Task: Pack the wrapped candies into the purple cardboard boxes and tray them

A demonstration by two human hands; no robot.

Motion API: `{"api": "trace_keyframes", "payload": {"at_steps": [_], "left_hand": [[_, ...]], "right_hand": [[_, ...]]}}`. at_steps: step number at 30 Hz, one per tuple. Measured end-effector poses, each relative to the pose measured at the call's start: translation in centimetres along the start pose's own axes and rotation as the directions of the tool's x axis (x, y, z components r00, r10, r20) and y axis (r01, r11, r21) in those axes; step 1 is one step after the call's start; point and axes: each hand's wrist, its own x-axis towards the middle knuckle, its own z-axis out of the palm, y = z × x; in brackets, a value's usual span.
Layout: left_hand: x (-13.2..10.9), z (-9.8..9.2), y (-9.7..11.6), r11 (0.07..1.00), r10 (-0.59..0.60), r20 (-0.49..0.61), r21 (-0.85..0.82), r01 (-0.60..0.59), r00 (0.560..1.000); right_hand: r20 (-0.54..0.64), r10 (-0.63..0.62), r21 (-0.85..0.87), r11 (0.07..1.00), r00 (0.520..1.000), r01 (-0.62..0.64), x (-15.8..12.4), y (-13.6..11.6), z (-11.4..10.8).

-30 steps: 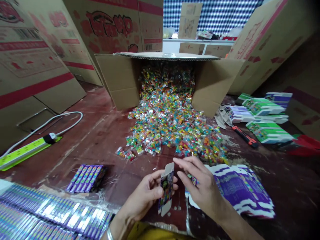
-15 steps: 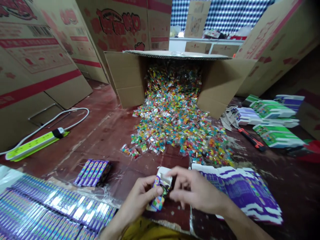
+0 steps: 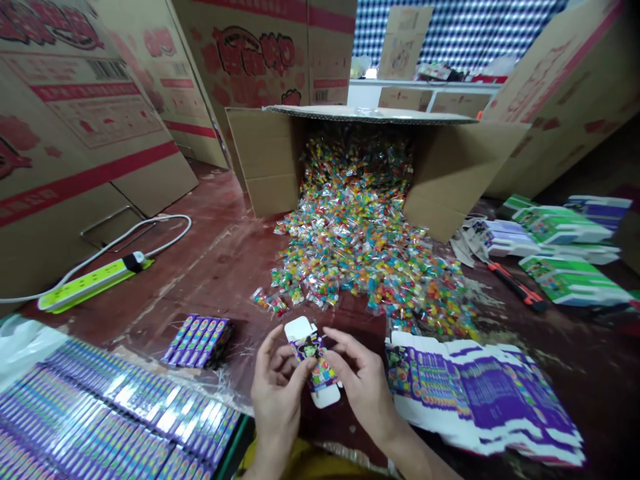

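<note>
Between my two hands is a small purple candy box [image 3: 320,373] with a printed character on its front. White flaps stick out at its top and bottom ends. My left hand [image 3: 281,387] grips its left side, thumb on the front. On the right side, my right hand [image 3: 357,383] holds it with thumb and fingers. To the right lies a fanned stack of flat purple cartons [image 3: 485,387]. Small clear bags of colourful candy [image 3: 350,227] spill out of a cardboard box [image 3: 273,167] ahead. A short row of filled purple boxes [image 3: 196,341] stands to the left.
Many packed purple boxes [image 3: 125,407] fill the front left. A yellow-green power strip [image 3: 93,283] with a white cable lies behind them. At right are a red-black utility knife [image 3: 517,287] and green cartons [image 3: 575,280]. Large cardboard boxes [image 3: 80,120] stand around the table.
The candy box has turned so its printed front faces me, with flaps out at both ends. My right hand has closed onto its right side. The view has shifted slightly left.
</note>
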Motion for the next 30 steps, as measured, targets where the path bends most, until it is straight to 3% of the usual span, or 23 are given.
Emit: {"api": "trace_keyframes", "payload": {"at_steps": [3, 7, 10, 14, 17, 23, 27, 30], "left_hand": [[-0.2, -1.0, -0.3, 1.0, 0.018, 0.005, 0.012, -0.018, 1.0], [-0.5, -2.4, -0.1, 0.986, -0.06, 0.107, 0.161, 0.042, 0.992], [-0.3, -2.9, 0.7, 0.967, -0.066, 0.203, 0.253, 0.012, 0.977], [0.4, -3.2, 1.8, 0.966, -0.095, 0.378, 0.258, -0.006, 0.921], [0.5, -3.5, 2.0, 0.965, -0.126, 0.404, 0.26, 0.018, 0.906], [0.3, -3.1, 1.8, 0.987, -0.144, 0.29, -0.022, 0.158, 0.946], [0.3, -3.1, 2.4, 0.982, -0.164, 0.26, -0.052, 0.183, 0.952], [0.4, -3.4, 2.7, 0.984, -0.17, 0.255, -0.013, 0.179, 0.952]], "right_hand": [[0.04, -0.063, 0.042, 0.997, 0.997, 0.061, 0.4, 0.1, 0.4], [0.14, -0.114, 0.043, 0.993, 0.984, 0.109, 0.4, 0.2, 0.6], [0.119, -0.161, -0.032, 0.986, 0.98, 0.166, 0.3, 0.4, 0.6], [0.099, -0.279, -0.115, 0.95, 0.955, 0.289, 0.8, 0.3, 0.4], [0.116, -0.3, -0.098, 0.945, 0.947, 0.312, 1.2, 0.0, 0.4], [0.149, -0.144, 0.205, 0.972, 0.978, 0.112, 1.7, -0.4, 1.0], [0.241, -0.122, 0.222, 0.973, 0.963, 0.067, 2.2, -1.0, 1.0], [0.296, 0.025, 0.212, 0.973, 0.955, -0.092, 2.8, -1.5, 1.0]]}}
